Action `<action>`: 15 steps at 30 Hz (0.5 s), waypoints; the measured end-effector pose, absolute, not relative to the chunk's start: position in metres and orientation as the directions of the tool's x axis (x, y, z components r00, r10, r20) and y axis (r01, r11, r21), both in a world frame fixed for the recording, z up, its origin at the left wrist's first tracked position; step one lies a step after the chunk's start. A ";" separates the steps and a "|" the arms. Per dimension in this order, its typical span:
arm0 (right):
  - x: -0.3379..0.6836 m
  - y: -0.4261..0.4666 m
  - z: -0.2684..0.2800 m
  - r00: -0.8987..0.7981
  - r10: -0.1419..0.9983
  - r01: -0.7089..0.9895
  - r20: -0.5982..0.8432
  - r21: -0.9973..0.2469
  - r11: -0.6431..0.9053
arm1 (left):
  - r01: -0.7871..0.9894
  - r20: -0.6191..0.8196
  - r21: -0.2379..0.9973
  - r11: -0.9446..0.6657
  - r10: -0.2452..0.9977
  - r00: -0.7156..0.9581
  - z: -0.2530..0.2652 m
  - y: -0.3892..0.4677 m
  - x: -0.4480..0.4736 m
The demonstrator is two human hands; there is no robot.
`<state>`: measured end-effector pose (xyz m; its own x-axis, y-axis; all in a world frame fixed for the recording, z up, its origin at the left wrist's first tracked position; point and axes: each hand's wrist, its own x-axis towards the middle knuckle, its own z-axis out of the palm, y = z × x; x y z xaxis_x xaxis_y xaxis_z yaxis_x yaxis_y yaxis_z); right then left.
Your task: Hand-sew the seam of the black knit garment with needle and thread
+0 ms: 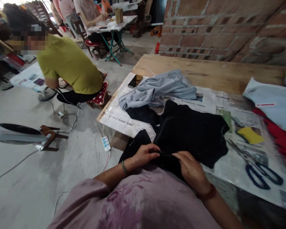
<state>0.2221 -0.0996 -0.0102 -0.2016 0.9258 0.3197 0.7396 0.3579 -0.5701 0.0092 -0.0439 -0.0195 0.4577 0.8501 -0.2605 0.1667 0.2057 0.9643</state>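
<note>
A black garment [193, 133] lies over the near edge of the newspaper-covered table and hangs down toward my lap. My left hand [147, 154] pinches the garment's edge between thumb and fingers. A short way to the right, my right hand [189, 167] grips the same edge with its fingertips. A thin dark stretch of cloth runs between the two hands; its detail is too small to make out. To the right of the garment lie scissors [252, 165] with dark blue handles, partly spread.
A grey-blue garment [157, 89] and a phone [135, 81] lie farther back on the table [181, 68]. At right are a yellow sponge-like piece [250, 135] and light blue cloth [271, 101]. A power strip [106, 143] and fan [19, 133] are on the floor; a co-worker [71, 66] sits left.
</note>
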 end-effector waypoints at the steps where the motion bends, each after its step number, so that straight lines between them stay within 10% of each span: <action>1: 0.219 -0.098 -0.011 -0.240 0.910 0.754 0.338 -0.525 0.394 | 0.175 -0.259 0.964 0.200 0.853 0.453 -0.019 -0.044 0.010; 7: 0.203 -0.093 -0.010 -0.323 0.861 0.810 0.393 -0.356 0.467 | 0.201 -0.218 0.970 0.139 0.863 0.455 -0.021 -0.046 0.012; 15: 0.205 -0.108 0.006 -0.282 0.864 0.762 0.418 -0.449 0.466 | 0.245 -0.081 0.969 -0.031 0.896 0.436 -0.023 -0.047 0.014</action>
